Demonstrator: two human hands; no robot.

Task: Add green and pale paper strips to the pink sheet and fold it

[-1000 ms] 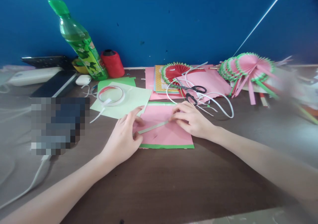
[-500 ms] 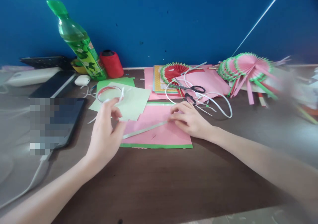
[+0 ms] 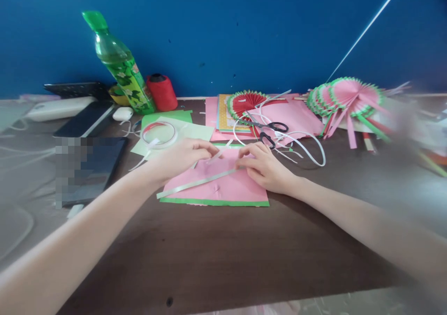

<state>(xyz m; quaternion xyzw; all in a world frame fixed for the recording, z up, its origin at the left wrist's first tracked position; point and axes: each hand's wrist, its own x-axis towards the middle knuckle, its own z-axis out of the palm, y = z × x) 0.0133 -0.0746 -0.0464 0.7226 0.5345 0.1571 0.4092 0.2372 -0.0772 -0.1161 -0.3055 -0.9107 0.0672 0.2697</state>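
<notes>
My left hand (image 3: 190,155) reaches over the pink paper with green edges (image 3: 240,191). Its fingers are closed around a thin white strip (image 3: 224,150), partly hidden by them. Close by, my right hand (image 3: 267,169) rests on the paper's right side, fingers bent together at the far end of a pale, narrow tape strip (image 3: 197,183). That strip slants across the pink paper, and its left end pokes past the paper's side. A roll of tape (image 3: 159,142) lies on pale green paper (image 3: 199,133) behind my left hand.
Black-handled scissors (image 3: 268,140) lie on pink sheets beside a looped white cable (image 3: 323,154). Pleated paper fans (image 3: 356,93) sit at right. A green bottle (image 3: 120,61), red thread spool (image 3: 163,93) and dark tablet (image 3: 108,166) are at left.
My left hand has moved right, from beside the tape roll to over the pink paper near my right hand. The slanting strip's left end now shows. My right hand stays in place.
</notes>
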